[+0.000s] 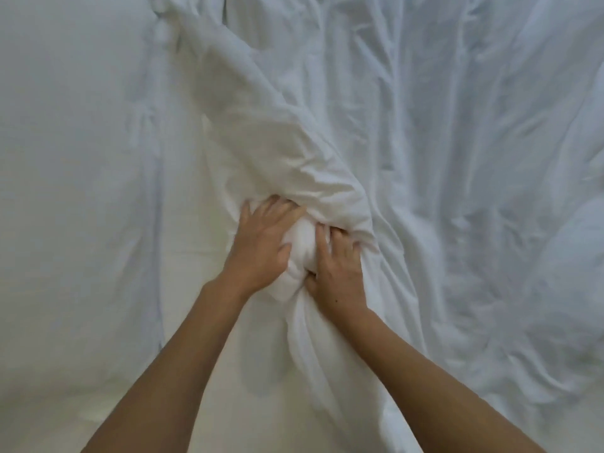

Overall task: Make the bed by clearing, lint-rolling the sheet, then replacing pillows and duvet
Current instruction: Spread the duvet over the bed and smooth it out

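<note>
Both hands work a bunched fold of the white duvet (pixel 277 152) near the middle of the bed. The left hand (pixel 264 243) lies over the bunch with its fingers pressed into the cloth, thumb hooked round the near side; the right hand (pixel 336 266) clutches the same bunch from the right, fingers dug into the folds. From the bunch the duvet runs away to the far left as a thick twisted ridge and spreads rumpled over the whole right side. On the left the smoother sheet (pixel 81 223) lies bare. Judging by this, the duvet is either being gathered off or drawn back on, and I cannot tell which. No pillows or lint roller are in view. The bed's edges are cut off, and white on white makes the seam between duvet and sheet hard to trace
</note>
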Motion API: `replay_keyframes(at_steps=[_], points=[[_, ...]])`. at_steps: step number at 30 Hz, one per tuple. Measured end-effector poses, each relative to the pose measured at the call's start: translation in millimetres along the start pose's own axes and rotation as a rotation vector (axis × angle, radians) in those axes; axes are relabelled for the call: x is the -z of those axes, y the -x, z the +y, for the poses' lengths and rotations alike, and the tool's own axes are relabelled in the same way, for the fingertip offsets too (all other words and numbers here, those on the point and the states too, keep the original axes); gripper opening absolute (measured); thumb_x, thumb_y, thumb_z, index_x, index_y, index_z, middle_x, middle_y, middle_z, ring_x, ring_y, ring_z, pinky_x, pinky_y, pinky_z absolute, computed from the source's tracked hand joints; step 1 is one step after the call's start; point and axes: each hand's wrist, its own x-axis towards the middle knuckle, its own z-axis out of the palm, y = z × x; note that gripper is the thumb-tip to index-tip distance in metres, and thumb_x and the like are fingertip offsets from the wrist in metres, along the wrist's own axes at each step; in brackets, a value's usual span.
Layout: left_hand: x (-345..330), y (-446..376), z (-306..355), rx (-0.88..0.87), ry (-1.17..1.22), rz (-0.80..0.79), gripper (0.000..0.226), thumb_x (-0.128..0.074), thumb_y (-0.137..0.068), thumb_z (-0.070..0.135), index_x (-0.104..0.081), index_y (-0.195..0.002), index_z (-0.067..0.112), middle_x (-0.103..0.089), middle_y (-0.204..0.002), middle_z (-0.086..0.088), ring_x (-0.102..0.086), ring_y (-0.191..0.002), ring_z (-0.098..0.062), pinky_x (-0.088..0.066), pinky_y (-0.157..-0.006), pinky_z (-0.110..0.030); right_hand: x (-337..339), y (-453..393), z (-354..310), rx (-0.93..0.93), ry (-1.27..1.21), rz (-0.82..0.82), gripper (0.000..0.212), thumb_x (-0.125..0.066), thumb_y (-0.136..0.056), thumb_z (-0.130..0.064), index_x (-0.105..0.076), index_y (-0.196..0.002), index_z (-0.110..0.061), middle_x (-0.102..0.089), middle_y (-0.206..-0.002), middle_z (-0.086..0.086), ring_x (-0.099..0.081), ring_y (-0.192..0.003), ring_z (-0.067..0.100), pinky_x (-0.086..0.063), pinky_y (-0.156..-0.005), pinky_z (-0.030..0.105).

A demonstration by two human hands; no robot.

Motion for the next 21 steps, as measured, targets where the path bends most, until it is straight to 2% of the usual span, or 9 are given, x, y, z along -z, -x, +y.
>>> replay_keyframes(at_steps=[3,5,7,10,13,15,17,19,21], points=[[-4.4,6.0,-38.7,-0.023,-0.204,-0.185,0.091,-0.063,-0.069,0.049,-0.034,-0.148,0.015,-0.032,-0.155,-0.013,-0.029,-0.141,-0.037,-0.029,-0.105,-0.065,-7.8,-22.2,-1.8,-0.008,-0.067,0.075,0.057,-0.055,-0.068,-0.014,-0.051,-0.123,0.000,-0.058,-0.104,0.018,-0.057,-0.094,0.036,-0.050,-0.084,0.043],[-13.0,8.7,-51.2,-0.052,-0.274,-0.254,0.109,-0.081,-0.061,0.046,-0.027,-0.150,0.014,-0.027,-0.155,-0.020,-0.028,-0.140,-0.045,-0.032,-0.104,-0.065,-6.5,-33.9,2.5,0.009,-0.085,0.138,0.044,-0.060,-0.061,-0.003,-0.060,-0.104,0.001,-0.060,-0.085,0.016,-0.058,-0.073,0.033,-0.053,-0.067,0.038],[-21.9,6.6,-48.5,-0.059,-0.332,-0.183,0.100,-0.085,-0.062,0.031,-0.034,-0.146,0.012,-0.034,-0.146,-0.024,-0.036,-0.131,-0.048,-0.039,-0.098,-0.063,-4.8,-42.3,10.2,0.014,-0.123,0.117,0.044,-0.063,-0.052,0.009,-0.062,-0.095,0.002,-0.062,-0.077,0.015,-0.060,-0.065,0.033,-0.050,-0.060,0.033],[-28.1,-9.3,-32.6,-0.055,-0.441,0.077,0.046,-0.069,-0.076,0.005,-0.057,-0.120,0.012,-0.052,-0.118,-0.023,-0.049,-0.108,-0.044,-0.041,-0.092,-0.058,7.1,-51.5,13.9,0.007,-0.184,-0.002,0.028,-0.055,-0.067,0.010,-0.061,-0.093,0.000,-0.066,-0.085,0.016,-0.062,-0.075,0.033,-0.039,-0.064,0.030],[-12.2,-25.4,-20.1,-0.145,-0.528,0.130,0.012,-0.064,-0.080,0.000,-0.062,-0.091,0.006,-0.056,-0.090,-0.020,-0.054,-0.091,-0.041,-0.040,-0.092,-0.056,21.6,-56.6,16.0,0.007,-0.181,-0.140,0.024,-0.047,-0.080,0.002,-0.059,-0.101,-0.001,-0.066,-0.099,0.014,-0.060,-0.090,0.029,-0.037,-0.072,0.029],[7.6,-17.6,-11.9,-0.244,-0.461,0.094,0.014,-0.069,-0.071,-0.003,-0.063,-0.080,0.006,-0.058,-0.079,-0.018,-0.056,-0.081,-0.038,-0.045,-0.083,-0.049,37.1,-48.7,12.0,-0.016,-0.240,-0.228,0.024,-0.047,-0.079,0.002,-0.060,-0.099,-0.001,-0.066,-0.099,0.013,-0.061,-0.090,0.029,-0.043,-0.073,0.032],[30.7,11.2,-2.5,-0.298,-0.383,0.029,0.025,-0.074,-0.058,-0.006,-0.064,-0.075,0.009,-0.060,-0.068,-0.012,-0.057,-0.065,-0.033,-0.047,-0.063,-0.039,49.6,-24.3,0.7,0.011,-0.296,-0.313,0.026,-0.048,-0.076,0.002,-0.062,-0.098,-0.002,-0.067,-0.098,0.015,-0.062,-0.092,0.032,-0.046,-0.078,0.036],[49.7,64.2,10.1,-0.276,-0.365,-0.047,0.032,-0.079,-0.048,-0.005,-0.061,-0.068,0.014,-0.057,-0.057,-0.005,-0.055,-0.049,-0.028,-0.039,-0.046,-0.029,55.3,18.2,-20.4,0.070,-0.311,-0.433,0.029,-0.050,-0.075,0.001,-0.064,-0.100,-0.003,-0.066,-0.102,0.017,-0.061,-0.095,0.035,-0.045,-0.083,0.038],[69.1,138.4,21.4,-0.197,-0.376,-0.193,0.040,-0.083,-0.038,-0.002,-0.057,-0.062,0.018,-0.053,-0.050,0.000,-0.053,-0.040,-0.023,-0.028,-0.038,-0.023,57.0,75.4,-55.1,0.143,-0.328,-0.556,0.028,-0.052,-0.077,0.000,-0.064,-0.103,-0.003,-0.066,-0.105,0.020,-0.061,-0.097,0.036,-0.043,-0.083,0.038]])
